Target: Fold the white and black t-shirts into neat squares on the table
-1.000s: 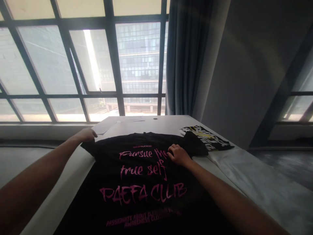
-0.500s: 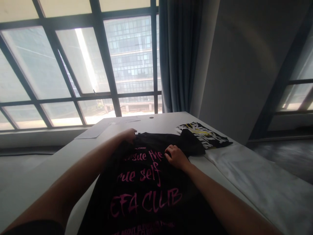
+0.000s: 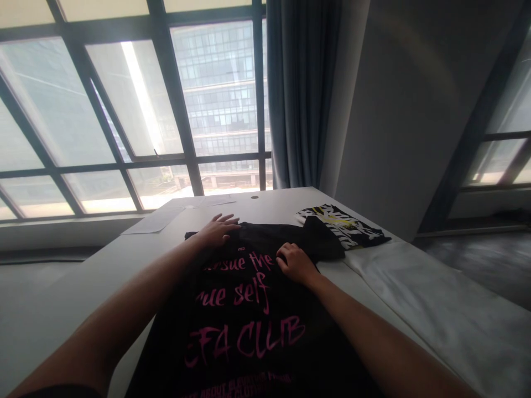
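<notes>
In the head view, a black cotton T-shirt with pink lettering (image 3: 249, 298) is spread flat on a white table (image 3: 74, 298). The left hand (image 3: 218, 231) is laid open, fingers spread, on the folded-in left side near the collar. The right hand (image 3: 295, 263) is pressed with curled fingers on the chest; nothing is gripped by it. A second black garment with white and yellow print (image 3: 344, 226) is seen beside the right sleeve. The fold is best flattened with even pressure, so that no wrinkle is trapped.

Black T-shirt (image 3: 265, 309) spread on white table (image 3: 83, 287); left hand (image 3: 217, 230) flat at 11 o'clock, right hand (image 3: 295, 263) pressing at 1 o'clock.
</notes>
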`<action>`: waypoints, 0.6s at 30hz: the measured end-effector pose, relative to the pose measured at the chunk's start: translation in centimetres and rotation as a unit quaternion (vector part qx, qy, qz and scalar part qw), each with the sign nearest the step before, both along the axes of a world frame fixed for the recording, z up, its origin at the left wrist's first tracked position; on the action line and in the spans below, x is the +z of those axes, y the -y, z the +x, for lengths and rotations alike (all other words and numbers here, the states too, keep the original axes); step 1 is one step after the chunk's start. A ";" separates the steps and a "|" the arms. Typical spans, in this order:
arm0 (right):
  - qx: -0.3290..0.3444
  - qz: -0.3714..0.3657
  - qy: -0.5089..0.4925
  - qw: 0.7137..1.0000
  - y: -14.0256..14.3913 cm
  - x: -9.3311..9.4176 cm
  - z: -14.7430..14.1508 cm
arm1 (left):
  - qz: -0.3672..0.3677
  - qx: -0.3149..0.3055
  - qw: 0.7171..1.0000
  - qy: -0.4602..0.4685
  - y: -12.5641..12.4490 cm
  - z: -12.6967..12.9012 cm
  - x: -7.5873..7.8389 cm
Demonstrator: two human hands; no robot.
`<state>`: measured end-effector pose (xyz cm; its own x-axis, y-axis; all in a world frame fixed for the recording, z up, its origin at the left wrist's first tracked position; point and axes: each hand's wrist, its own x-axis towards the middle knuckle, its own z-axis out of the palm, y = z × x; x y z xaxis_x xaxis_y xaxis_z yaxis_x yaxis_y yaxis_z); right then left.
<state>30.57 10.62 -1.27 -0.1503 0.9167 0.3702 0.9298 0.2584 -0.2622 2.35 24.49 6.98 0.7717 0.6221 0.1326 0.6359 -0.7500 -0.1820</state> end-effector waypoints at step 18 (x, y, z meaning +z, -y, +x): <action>-0.009 -0.013 -0.003 1.000 0.3 0.4 -0.1 | -0.043 0.397 0.907 0.131 -4.4 -11.4 -6.8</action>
